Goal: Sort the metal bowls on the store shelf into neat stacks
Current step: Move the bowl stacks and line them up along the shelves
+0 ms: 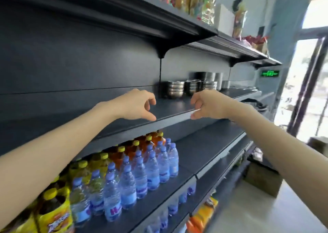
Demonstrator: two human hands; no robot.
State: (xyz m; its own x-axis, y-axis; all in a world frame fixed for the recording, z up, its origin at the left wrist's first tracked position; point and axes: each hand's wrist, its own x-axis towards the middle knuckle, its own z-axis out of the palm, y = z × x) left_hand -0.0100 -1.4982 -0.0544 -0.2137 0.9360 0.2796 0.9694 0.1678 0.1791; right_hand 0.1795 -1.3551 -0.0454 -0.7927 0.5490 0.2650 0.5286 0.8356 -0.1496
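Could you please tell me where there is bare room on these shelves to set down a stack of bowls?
The bowl shelf is bare in front of the bowl stacks, between the left hand and right hand. The lower shelf is free right of the water bottles. It is crowded among the stacks.

metal bowls (175,89): shiny steel | shelf (170,106): matt dark | water bottles (152,169): clear glossy plastic

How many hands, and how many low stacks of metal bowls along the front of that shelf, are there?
Hands: 2, left hand and right hand.
Low bowl stacks: 3, near stack, middle stack, far stack.
Total: 5.
Stacks behind are too blurred to count.
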